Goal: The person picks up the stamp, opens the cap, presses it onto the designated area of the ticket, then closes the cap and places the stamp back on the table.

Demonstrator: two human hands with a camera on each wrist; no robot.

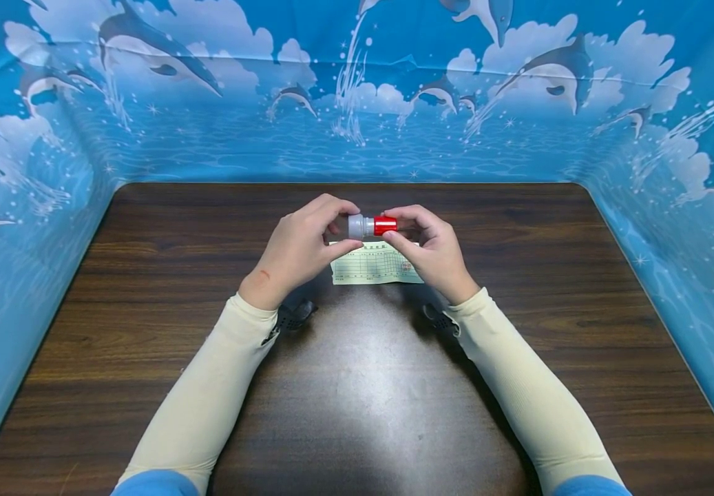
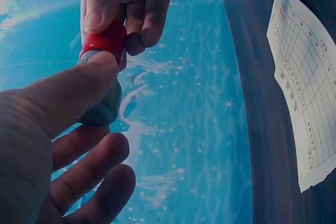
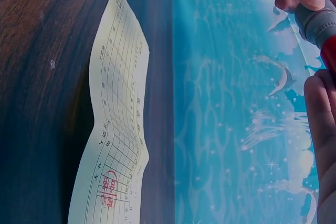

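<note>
A small stamp (image 1: 357,226), a short cylinder with a grey end and a glossy red end (image 1: 385,225), is held level above the table's far half. My left hand (image 1: 301,241) pinches the grey end between thumb and fingers. From the other side my right hand (image 1: 427,241) pinches the red end. The left wrist view shows the left thumb over the join of grey and red, the other fingers loosely bent. Beneath the hands lies a pale green printed paper slip (image 1: 375,269), its upper part partly covered. Red stamped characters (image 3: 108,190) mark its grid.
The dark wood-grain table (image 1: 357,386) reaches to a blue dolphin-print curtain (image 1: 344,151) at the back and both sides. Dark wrist straps (image 1: 296,315) sit under the cream sleeves (image 1: 208,399).
</note>
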